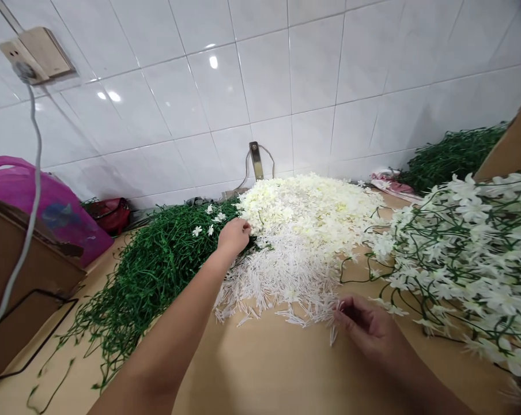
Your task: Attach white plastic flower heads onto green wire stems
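Cream plastic petals (308,210) heaped just beyond the knuckles of the left hand (233,236), a broad pale mound running off to the right of them. Fingers (244,229) of that hand curled in tight, knuckles up, tips sunk at the seam between the petals and the green stems (148,276). Impossible to tell whether anything is pinched inside the curl. Stems spread in a dark, tangled drift to the left of those fingers and back along the forearm, a few loose white blossoms lying on top just beside the knuckles.

Right hand (368,325) low on the bare wooden table (264,369), palm turned inward, fingers (349,311) half bent and drawn near the thumb. Fingertips touching the near fringe of the white stamens (282,276), one thin white piece hanging just below them. Unclear whether actually gripped or only brushed. Stamens fanned out ahead and to the left of these fingertips as a spiky, bristling sheet, filling the gap between both hands and merging into the petals farther on.

Right of the right-hand fingers, close by, finished flower sprays (468,259): white blooms on green wire stalks, piled loosely. Far left of the left hand, well apart, a cardboard box (22,271) and a pink bag (48,213).
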`<state>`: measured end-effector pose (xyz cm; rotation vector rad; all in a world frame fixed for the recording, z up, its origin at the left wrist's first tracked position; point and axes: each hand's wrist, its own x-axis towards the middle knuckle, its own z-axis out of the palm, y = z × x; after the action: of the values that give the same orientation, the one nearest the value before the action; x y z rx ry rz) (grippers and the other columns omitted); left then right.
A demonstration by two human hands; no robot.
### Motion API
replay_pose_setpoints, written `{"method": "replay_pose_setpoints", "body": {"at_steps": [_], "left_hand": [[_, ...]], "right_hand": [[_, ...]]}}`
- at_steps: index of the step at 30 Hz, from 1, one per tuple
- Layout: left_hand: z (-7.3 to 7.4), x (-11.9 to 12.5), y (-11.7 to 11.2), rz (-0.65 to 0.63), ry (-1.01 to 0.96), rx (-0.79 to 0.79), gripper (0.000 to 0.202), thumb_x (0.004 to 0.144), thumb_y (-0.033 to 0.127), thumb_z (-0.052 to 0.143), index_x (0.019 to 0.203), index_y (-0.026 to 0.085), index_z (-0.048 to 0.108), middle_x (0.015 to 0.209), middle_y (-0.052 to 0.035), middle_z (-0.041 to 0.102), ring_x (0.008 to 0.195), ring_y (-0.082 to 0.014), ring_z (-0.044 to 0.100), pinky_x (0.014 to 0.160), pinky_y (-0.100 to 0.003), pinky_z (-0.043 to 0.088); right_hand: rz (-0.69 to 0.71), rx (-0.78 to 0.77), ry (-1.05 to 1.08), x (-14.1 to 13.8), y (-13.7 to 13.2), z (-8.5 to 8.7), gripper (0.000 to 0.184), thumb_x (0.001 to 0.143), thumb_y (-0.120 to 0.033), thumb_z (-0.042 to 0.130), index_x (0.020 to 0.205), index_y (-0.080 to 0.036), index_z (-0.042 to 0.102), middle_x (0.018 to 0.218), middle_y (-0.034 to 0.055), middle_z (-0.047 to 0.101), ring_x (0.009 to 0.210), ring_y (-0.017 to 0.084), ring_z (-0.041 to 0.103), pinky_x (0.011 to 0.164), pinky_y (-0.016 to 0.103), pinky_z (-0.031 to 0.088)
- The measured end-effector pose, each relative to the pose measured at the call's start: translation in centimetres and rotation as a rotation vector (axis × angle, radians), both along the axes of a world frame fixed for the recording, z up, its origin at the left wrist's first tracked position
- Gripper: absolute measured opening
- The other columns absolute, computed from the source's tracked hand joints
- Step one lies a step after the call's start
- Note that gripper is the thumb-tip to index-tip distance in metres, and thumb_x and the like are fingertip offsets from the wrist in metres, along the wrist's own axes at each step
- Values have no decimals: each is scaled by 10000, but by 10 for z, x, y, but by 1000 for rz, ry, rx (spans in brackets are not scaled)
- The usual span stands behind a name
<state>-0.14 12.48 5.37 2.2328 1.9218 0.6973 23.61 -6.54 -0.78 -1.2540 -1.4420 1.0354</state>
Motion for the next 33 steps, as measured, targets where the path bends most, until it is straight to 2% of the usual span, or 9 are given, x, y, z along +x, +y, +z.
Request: {"method": "replay_pose_setpoints", "body": {"at_steps": [5, 9, 13, 17, 21, 25, 29, 33], "left_hand": [[12, -9, -16, 59, -331, -48, 107, 780, 218, 430, 785, 168, 525, 668, -26, 541, 645, -154, 514, 593, -266, 379], [2, 4, -54, 4, -621, -152, 88, 765, 202, 442, 786, 148, 509, 574, 26, 488, 510, -88, 450, 529, -215, 363], [-10, 14, -101, -69, -859, -288, 158, 677, 238, 586, 803, 143, 566, 562, 43, 479, 490, -60, 411, 508, -190, 341], [-12, 17, -133, -131, -1195, -443, 277, 577, 268, 707, 799, 133, 610, 575, 36, 507, 495, -47, 405, 482, -172, 308], [-11, 19, -151, -152, -1295, -437, 332, 512, 286, 758, 777, 140, 621, 590, 30, 555, 536, -62, 466, 522, -181, 353], [-15, 21, -159, -140, -1328, -477, 298, 491, 302, 767, 693, 127, 636, 622, 7, 603, 555, -67, 497, 550, -190, 380], [-22, 18, -159, -66, -1365, -472, 269, 488, 274, 773, 659, 123, 630, 564, 29, 575, 493, -42, 461, 495, -171, 350], [-26, 8, -161, -56, -1442, -504, 279, 518, 255, 766, 737, 127, 650, 548, 40, 561, 458, -26, 440, 475, -160, 345]], "right_hand": [[-10, 6, 20, -1, 1, -3, 222, 773, -381, 522, 676, -182, 511, 621, -10, 461, 582, 121, 449, 550, 245, 397], [-62, -25, 97, -2, 1, -2, 261, 718, -430, 580, 686, -178, 517, 621, -5, 493, 584, 122, 465, 559, 249, 408], [-70, -117, 208, -18, -2, 13, 298, 661, -446, 631, 703, -183, 499, 619, -10, 496, 570, 115, 472, 550, 250, 410], [33, -208, 317, -49, 3, 32, 354, 619, -410, 663, 831, -167, 516, 602, -34, 481, 544, 96, 458, 554, 253, 399], [107, -222, 357, -73, 11, 41, 361, 612, -376, 658, 870, -152, 542, 564, -55, 469, 525, 86, 441, 542, 250, 374], [154, -183, 319, -86, 12, 38, 242, 633, -361, 635, 732, -152, 565, 573, -45, 487, 534, 81, 429, 537, 245, 349], [91, -173, 282, -87, 13, 32, 250, 602, -366, 658, 673, -156, 543, 589, -36, 504, 542, 82, 429, 539, 243, 337], [29, -192, 300, -80, 15, 31, 287, 594, -397, 677, 678, -162, 536, 599, -39, 487, 538, 79, 420, 538, 237, 339]]}}
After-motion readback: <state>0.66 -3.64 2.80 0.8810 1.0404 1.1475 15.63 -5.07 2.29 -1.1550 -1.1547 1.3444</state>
